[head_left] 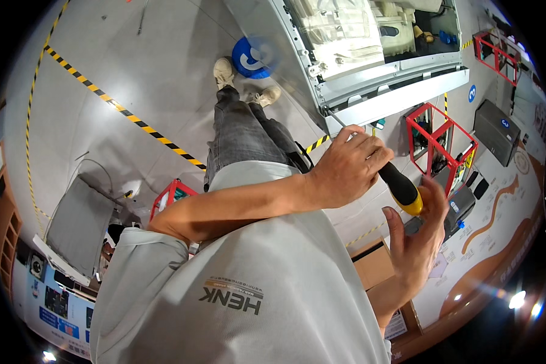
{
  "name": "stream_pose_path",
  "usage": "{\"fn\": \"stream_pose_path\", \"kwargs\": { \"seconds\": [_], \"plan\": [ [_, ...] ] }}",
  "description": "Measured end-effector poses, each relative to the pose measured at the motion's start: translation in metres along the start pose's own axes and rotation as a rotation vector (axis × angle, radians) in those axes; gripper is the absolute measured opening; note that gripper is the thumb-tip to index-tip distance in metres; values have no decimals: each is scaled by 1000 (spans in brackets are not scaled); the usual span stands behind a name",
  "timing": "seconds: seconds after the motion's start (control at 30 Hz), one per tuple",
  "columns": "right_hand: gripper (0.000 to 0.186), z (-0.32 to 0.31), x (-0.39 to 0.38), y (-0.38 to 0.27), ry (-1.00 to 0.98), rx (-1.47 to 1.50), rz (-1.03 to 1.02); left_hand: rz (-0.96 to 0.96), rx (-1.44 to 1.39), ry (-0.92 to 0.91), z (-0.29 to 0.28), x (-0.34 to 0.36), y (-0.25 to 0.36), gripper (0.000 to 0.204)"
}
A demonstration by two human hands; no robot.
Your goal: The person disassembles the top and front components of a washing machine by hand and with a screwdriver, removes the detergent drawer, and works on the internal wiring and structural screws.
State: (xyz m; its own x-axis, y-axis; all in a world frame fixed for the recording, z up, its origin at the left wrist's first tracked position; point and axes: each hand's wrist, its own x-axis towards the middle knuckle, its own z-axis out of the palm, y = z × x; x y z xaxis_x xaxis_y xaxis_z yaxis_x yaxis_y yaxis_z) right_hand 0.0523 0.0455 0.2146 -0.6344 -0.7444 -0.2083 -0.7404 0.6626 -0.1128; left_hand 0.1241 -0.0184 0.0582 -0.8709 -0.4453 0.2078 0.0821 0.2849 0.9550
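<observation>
One screwdriver (399, 185) points toward the metal cabinet's (400, 100) corner: the left hand (349, 165) curls around its front, apparently steadying it, while the right hand (420, 239) sits loosely open by its butt, seemingly for turning.

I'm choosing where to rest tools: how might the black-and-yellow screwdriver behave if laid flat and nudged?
The screwdriver might roll, as its handle looks rounded. The thick handle and thin shaft suggest it is probably handle-heavy.
</observation>
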Motion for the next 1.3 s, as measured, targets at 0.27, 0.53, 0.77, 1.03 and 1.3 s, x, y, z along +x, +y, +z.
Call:
{"fn": "stream_pose_path", "kwargs": {
  "seconds": [0.27, 0.53, 0.77, 1.03, 1.3],
  "plan": [
    [36, 3, -1, 13, -31, -52, -52, -14, -32, -13, -3, 1, 0, 38],
    [37, -4, -4, 0, -96, -34, 180, -33, -40, -17, -1, 4, -2, 37],
    [42, 0, 0, 16, -81, -95, 25, -34, -19, -39, -2, 8, -3, 36],
    [47, -13, 1, 8, -181, -154, 172, -55, -33, -37, 1, 8, -2, 35],
    [37, -6, 7, 15, -162, -144, 67, -53, -41, -16, 0, 11, -5, 34]
  ]
}}
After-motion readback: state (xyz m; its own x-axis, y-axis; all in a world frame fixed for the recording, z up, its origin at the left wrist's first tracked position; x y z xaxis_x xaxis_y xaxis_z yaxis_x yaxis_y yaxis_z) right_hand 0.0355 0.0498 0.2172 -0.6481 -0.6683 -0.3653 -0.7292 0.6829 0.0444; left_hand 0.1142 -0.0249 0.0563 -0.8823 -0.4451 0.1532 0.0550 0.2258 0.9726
